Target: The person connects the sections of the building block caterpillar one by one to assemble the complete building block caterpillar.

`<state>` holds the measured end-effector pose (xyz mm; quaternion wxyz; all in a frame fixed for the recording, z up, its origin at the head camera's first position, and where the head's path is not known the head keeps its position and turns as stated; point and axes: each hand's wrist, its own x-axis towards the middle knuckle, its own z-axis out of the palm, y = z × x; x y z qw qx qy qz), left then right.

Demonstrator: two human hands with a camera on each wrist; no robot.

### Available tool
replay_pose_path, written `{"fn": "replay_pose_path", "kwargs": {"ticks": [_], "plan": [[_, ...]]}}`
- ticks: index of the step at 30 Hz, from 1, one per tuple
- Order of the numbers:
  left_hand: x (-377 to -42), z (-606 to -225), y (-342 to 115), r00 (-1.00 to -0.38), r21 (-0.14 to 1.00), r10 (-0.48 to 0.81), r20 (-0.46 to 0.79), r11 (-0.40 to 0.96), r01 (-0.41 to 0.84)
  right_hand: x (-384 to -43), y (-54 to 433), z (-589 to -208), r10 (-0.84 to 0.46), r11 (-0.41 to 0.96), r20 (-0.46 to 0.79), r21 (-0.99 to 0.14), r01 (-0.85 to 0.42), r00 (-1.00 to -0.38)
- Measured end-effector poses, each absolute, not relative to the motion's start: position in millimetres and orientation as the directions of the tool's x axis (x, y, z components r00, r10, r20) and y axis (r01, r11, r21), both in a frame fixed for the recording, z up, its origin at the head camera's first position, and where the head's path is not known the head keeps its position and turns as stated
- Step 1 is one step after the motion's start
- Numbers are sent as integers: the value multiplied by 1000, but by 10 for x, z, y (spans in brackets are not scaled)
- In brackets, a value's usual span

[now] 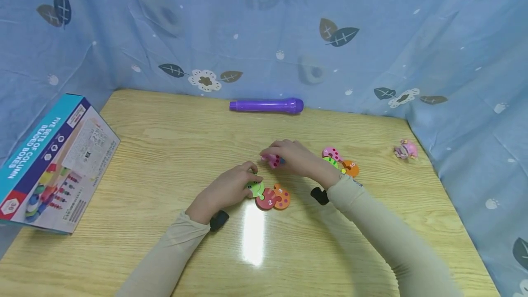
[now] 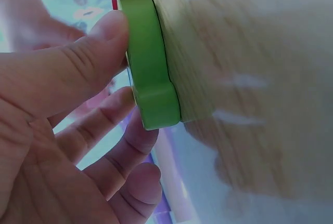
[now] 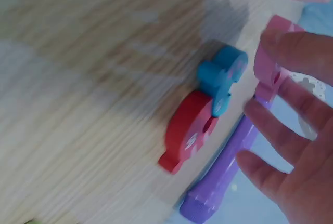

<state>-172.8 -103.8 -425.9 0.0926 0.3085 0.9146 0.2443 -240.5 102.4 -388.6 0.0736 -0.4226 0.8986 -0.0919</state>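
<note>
Left hand (image 1: 231, 189) pinches green piece (image 1: 257, 190) near middle of table (image 1: 185, 136) — right hand (image 1: 297, 157) pinches pink piece (image 3: 265, 72), just beyond green, slightly right, toward far edge. Long axis unclear.

Red-dotted pink piece (image 3: 264, 67), green piece (image 2: 147, 47)

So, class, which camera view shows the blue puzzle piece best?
The right wrist view: the blue puzzle piece lies uncovered there, touching a red piece. The head view shows only a small blue patch by the right hand; the left wrist view doesn't clearly show it.
</note>
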Motion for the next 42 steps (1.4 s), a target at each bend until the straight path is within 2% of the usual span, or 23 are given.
{"fn": "replay_pose_path", "kwargs": {"ticks": [5,10,17,27,36,42], "plan": [[-1730,-4259,-1034,-793,500,609,-20,693,519,-2284,1212,-3931,-834,540,-44,-271,-796,-551],[-1731,-4262,-1033,-795,501,607,-20,694,517,-2164,1284,-3937,-862,498,-85,-319,-806,-499],[-1742,-4279,-1025,-801,497,598,-33,705,505,-2098,1260,-3950,-899,437,-82,-257,-862,-431],[-1741,-4263,-1021,-801,506,598,-40,703,500,-2116,1265,-3966,-908,419,-86,-201,-886,-410],[-1737,-4256,-1024,-799,508,600,-35,699,503,-2123,1241,-4032,-903,423,-118,-76,-903,-413],[-1734,-4247,-1019,-801,504,597,-43,705,498,-2123,1269,-4069,-895,444,-105,-100,-891,-434]]}}
